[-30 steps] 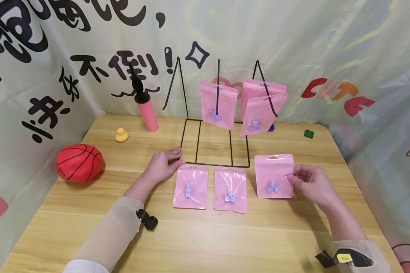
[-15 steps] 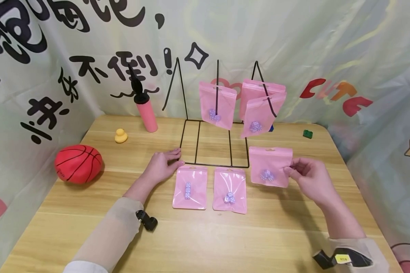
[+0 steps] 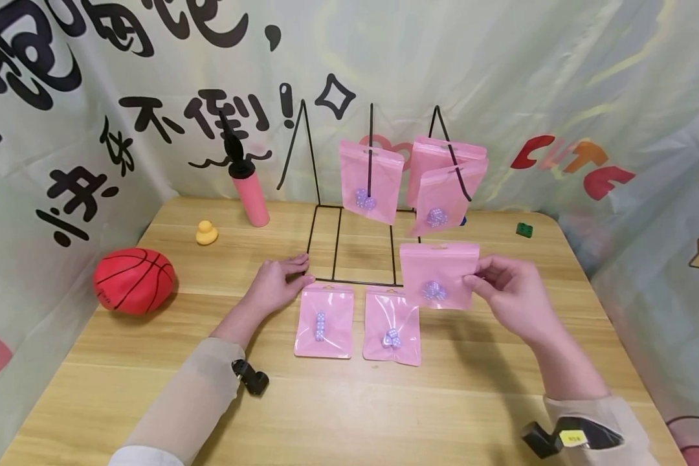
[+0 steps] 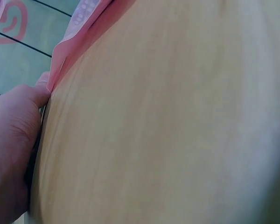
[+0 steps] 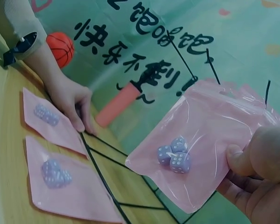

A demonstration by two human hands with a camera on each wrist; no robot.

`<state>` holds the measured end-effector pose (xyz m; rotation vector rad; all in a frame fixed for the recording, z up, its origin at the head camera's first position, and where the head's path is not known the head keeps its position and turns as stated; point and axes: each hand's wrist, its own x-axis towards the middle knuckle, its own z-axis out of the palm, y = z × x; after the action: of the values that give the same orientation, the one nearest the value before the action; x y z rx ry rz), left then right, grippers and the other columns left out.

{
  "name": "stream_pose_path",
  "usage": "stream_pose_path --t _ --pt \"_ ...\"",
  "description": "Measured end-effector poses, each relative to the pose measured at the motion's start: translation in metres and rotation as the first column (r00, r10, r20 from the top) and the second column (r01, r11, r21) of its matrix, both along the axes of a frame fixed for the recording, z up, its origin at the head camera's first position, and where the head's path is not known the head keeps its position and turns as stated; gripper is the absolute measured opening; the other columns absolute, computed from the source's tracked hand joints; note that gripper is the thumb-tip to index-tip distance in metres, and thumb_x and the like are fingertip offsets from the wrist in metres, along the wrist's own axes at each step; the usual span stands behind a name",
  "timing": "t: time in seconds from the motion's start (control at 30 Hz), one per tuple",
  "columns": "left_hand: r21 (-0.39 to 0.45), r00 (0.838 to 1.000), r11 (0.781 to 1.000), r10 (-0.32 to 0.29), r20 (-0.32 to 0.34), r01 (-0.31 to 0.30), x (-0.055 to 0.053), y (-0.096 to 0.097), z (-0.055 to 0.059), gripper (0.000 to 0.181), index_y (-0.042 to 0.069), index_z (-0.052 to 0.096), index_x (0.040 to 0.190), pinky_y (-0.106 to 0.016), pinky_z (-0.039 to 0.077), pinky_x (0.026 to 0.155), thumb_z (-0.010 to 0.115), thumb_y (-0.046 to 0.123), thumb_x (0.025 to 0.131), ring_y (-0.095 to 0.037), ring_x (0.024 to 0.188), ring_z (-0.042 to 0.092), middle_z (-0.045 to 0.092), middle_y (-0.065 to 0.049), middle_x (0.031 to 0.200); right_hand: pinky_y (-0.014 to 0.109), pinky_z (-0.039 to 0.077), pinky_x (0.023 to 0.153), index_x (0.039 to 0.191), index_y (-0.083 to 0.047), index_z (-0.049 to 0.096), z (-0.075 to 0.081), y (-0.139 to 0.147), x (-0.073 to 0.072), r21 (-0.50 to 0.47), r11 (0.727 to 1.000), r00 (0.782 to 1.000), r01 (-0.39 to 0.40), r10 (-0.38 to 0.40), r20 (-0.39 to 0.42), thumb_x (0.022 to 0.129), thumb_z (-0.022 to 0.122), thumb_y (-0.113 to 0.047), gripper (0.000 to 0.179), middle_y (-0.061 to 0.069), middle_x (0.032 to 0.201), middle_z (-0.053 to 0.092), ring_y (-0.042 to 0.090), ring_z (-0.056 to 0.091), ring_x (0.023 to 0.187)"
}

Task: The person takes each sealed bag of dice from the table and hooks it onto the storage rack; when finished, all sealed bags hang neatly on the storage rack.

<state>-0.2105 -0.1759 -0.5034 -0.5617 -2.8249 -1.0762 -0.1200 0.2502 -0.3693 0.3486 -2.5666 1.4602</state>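
Note:
My right hand (image 3: 509, 291) pinches a pink zip bag of lilac dice (image 3: 439, 268) by its right edge, lifted above the table. In the right wrist view the thumb lies on the bag's front, and a small cluster of dice shows through the clear film. With thumb and fingers, my left hand (image 3: 276, 281) holds the front left corner of a black wire display rack (image 3: 355, 282). Two more pink dice bags, a left one (image 3: 332, 301) and a right one (image 3: 378, 304), lie flat before the rack. On its hooks hang a middle bag (image 3: 352, 169) and two right bags (image 3: 468, 184).
A red toy basketball (image 3: 134, 281), a yellow rubber duck (image 3: 206, 233) and a pink hand pump (image 3: 252, 197) stand on the left of the wooden table (image 3: 326, 414). A green toy brick (image 3: 524, 230) lies at the back right. A printed curtain (image 3: 530, 77) closes off the back.
My right hand has lifted the bag of dice and carried it left, toward the rack's front right corner, where it overlaps the right flat bag in view. My left hand stays in place.

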Motion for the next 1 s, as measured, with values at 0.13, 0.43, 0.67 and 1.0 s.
stream_pose_path --t 0.13,0.43,0.67,1.0 --pt "0.011 1.0 1.0 -0.005 -0.008 0.005 0.0 0.0 0.001 0.047 0.003 0.071 0.134 -0.049 0.038 0.12 0.078 0.034 0.099 -0.027 0.141 0.054 0.06 -0.005 0.148 0.023 0.045 0.049 0.099 0.006 0.073 0.005 -0.009 -0.003 -0.01 1.0 1.0 -0.026 0.026 -0.001 0.097 0.073 0.005 0.002 0.016 0.087 0.074 0.014 0.06 0.065" --pt "0.006 1.0 1.0 0.008 -0.009 -0.008 0.0 0.0 0.0 0.047 0.005 0.071 0.133 -0.046 0.039 0.12 0.078 0.036 0.099 -0.025 0.14 0.055 0.061 -0.004 0.147 0.023 0.042 0.047 0.099 0.005 0.073 0.016 -0.031 -0.014 -0.049 0.997 0.998 -0.065 0.065 -0.013 0.096 0.073 0.007 0.003 0.015 0.087 0.074 0.016 0.059 0.065" --pt "0.019 1.0 1.0 0.002 -0.02 -0.002 0.0 0.001 0.001 0.046 0.004 0.072 0.132 -0.047 0.04 0.119 0.08 0.033 0.098 -0.026 0.138 0.057 0.062 -0.005 0.145 0.021 0.044 0.049 0.095 0.006 0.072 0.024 -0.052 -0.021 -0.12 0.988 0.994 -0.099 0.093 -0.055 0.094 0.074 0.01 0.004 0.016 0.086 0.073 0.014 0.06 0.066" --pt "0.019 1.0 1.0 0.006 -0.023 -0.005 -0.001 0.001 0.0 0.046 0.004 0.072 0.132 -0.045 0.041 0.119 0.079 0.034 0.098 -0.024 0.137 0.057 0.063 -0.005 0.144 0.02 0.052 0.058 0.092 0.007 0.071 0.033 -0.079 -0.035 -0.214 0.963 0.984 -0.167 0.149 -0.096 0.093 0.071 0.015 0.008 0.019 0.087 0.074 0.019 0.065 0.07"
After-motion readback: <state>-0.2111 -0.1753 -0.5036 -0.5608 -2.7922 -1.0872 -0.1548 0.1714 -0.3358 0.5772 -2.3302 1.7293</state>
